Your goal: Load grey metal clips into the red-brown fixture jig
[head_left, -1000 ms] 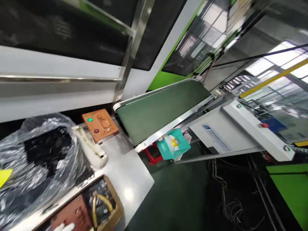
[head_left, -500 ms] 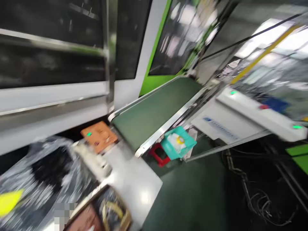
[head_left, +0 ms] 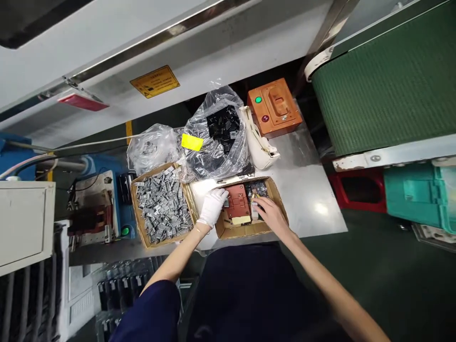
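Both hands down in a small open cardboard box [head_left: 249,228] at the near edge of the steel bench [head_left: 313,199]. Left hand [head_left: 213,207], in a white glove, resting on the box's left rim, fingers curled against the left side of a reddish-brown block [head_left: 237,203] standing in the box; hard to tell whether gripping or only touching. Right hand [head_left: 270,213], bare, lying inside the box just right of the block, fingers loosely bent toward small dark parts [head_left: 257,189] in the far right corner of the box; any grip hidden, cannot tell. Pale yellowish piece [head_left: 241,220] just below the block, near side of the box. Immediately left, touching the small box, a second cardboard box [head_left: 161,205] heaped with small grey metal pieces, sitting at the bench's left end. Behind both boxes, toward the far edge, a clear plastic bag [head_left: 218,137] of black parts bearing a yellow tag [head_left: 191,142]; left of it a smaller clear bag [head_left: 153,147]. White handle-shaped object [head_left: 259,145] leaning beside the big bag on its right. Orange control box [head_left: 274,107] with a green button at the far right corner of the bench. Green conveyor belt [head_left: 384,80] beyond the bench's right edge; teal bin [head_left: 413,194] and red stool [head_left: 356,190] beneath it.
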The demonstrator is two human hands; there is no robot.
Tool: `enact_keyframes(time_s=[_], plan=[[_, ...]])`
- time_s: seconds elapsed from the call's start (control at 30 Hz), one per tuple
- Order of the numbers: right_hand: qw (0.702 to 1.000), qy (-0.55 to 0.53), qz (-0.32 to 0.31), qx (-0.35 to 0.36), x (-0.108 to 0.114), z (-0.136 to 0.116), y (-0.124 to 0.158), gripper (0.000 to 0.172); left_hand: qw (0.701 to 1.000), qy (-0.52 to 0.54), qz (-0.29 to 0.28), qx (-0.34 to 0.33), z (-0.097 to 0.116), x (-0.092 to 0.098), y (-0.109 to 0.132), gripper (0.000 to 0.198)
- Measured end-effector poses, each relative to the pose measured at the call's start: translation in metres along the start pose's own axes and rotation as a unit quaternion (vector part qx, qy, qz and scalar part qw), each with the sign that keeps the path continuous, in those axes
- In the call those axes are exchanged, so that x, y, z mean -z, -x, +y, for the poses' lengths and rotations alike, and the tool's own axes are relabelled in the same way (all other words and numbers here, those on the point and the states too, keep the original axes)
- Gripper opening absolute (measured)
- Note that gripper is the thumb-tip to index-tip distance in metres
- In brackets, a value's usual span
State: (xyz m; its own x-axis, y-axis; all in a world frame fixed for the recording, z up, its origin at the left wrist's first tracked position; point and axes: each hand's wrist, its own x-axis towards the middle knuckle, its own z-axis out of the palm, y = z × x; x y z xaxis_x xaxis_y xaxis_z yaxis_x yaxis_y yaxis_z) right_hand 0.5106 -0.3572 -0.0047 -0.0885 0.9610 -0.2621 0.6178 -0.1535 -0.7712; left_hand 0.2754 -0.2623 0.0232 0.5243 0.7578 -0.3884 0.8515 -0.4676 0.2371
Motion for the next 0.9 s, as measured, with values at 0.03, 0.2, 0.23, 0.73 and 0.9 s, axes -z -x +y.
enact_keyframes(time_s=[0.03,0.2,0.23,0.73,0.9], plan=[[0.999,0.017,-0.020,0.019,-0.005,-0.004,-0.014,0.031,1.000,-0.006,-0.004,0.006,0.003,-0.005,-0.001,0.031],[0.987,0.107,-0.100,0.072,-0.024,-0.012,-0.061,0.025,0.999,-0.026,-0.025,0.041,0.015,-0.025,-0.007,0.029],[0.983,0.122,-0.112,0.075,-0.026,-0.011,-0.065,0.024,0.998,-0.029,-0.030,0.044,0.015,-0.028,-0.008,0.029],[0.919,0.311,-0.239,0.028,-0.030,-0.041,-0.088,0.009,0.995,-0.036,-0.096,0.000,-0.002,-0.031,-0.024,0.017],[0.895,0.342,-0.288,-0.003,-0.028,-0.057,-0.095,0.017,0.996,0.040,-0.084,0.004,-0.012,-0.049,-0.037,0.016]])
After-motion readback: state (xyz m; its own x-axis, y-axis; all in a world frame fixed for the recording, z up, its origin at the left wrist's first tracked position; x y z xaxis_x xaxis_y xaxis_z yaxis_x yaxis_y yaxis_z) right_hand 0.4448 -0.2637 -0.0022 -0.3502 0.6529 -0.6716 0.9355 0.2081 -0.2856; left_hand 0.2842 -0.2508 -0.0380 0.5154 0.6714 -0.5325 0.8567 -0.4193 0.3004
